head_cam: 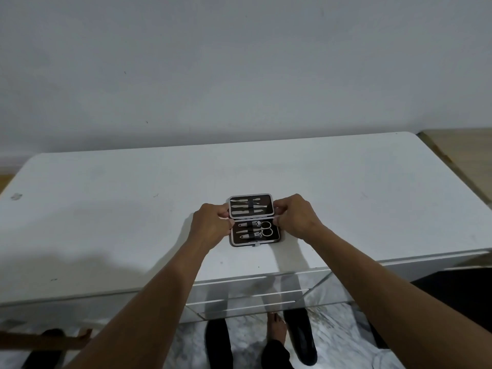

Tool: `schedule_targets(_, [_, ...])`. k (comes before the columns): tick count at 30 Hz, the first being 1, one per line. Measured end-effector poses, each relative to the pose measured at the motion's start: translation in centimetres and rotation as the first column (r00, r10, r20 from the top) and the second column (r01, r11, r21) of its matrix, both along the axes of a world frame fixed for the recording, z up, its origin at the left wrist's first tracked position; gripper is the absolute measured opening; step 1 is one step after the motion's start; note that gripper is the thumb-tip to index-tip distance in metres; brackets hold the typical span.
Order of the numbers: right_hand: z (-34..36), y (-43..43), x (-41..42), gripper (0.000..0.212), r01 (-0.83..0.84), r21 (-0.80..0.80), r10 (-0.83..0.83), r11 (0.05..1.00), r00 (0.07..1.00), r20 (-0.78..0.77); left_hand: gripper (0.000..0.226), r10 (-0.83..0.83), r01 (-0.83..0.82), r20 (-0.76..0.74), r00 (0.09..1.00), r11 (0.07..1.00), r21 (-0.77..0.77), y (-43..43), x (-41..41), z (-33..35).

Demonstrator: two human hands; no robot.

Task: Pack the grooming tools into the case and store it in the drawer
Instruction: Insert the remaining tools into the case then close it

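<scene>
Case [254, 221] lies open at frame centre, long axis toward the wall; dark lining, silver tools strapped in. Left hand [213, 225] and right hand [294, 217] pinch its side edges.

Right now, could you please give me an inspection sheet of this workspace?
Surface: white table, lightly scuffed.
Job's things: case lies open flat; tools strapped in both halves, scissors in the near half; drawer below the near edge, apparently pulled out.
Clutter: one small grey mark at far left.
Grippers: left hand and right hand hold the case's sides, fingers curled on its edges.
Cables: nothing seen.
Surroundings: plain wall, marbled floor.
</scene>
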State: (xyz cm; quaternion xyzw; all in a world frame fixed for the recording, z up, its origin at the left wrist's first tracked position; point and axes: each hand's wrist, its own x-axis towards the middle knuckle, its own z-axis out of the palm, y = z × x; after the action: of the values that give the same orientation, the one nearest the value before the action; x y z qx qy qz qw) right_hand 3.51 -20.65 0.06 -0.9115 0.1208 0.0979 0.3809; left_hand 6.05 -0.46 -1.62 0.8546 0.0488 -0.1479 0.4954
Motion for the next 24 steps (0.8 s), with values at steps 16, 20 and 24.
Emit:
schedule_targets(16, [-0.6,0.4,-1.8,0.022,0.217,0.262,-0.249,0.94,0.964,0.096,0.023,0.179,-0.171,0.129,0.975,0.983,-0.069,-0.5,-1.6,-0.7])
schedule_targets(20, [-0.6,0.6,-2.0,0.043,0.274,0.34,-0.31,0.9,0.949,0.056,0.02,0.159,-0.149,0.202,0.966,0.987,-0.062,-0.3,-2.3,-0.7])
schedule_targets(24, [-0.4,0.7,-2.1,0.065,0.304,0.373,-0.348,0.877,0.936,0.056,0.019,0.157,-0.144,0.164,0.974,0.986,-0.087,-0.1,-2.7,-0.7])
